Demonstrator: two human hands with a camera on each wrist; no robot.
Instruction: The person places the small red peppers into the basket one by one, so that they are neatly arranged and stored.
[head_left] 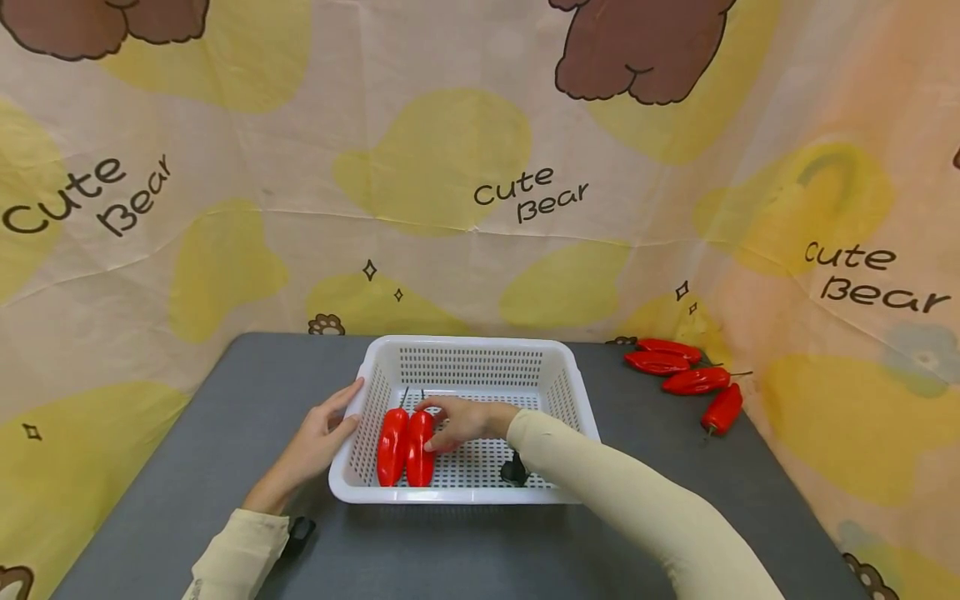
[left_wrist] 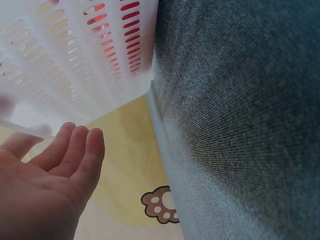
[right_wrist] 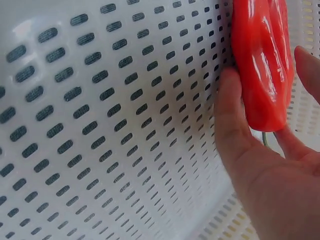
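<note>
In the basket point(head_left: 465, 497), the right hand's grip point(head_left: 467, 419) is clasping a red pepper point(head_left: 420, 457) beside another point(head_left: 392, 447); the relaxed left hand point(head_left: 315, 437) is touching the rim point(head_left: 341, 462). On release, a snagged stem point(head_left: 422, 394) could be rolling the pepper.

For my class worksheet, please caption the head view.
Right fingers around a red pepper, left fingers at the white basket's rim.
</note>
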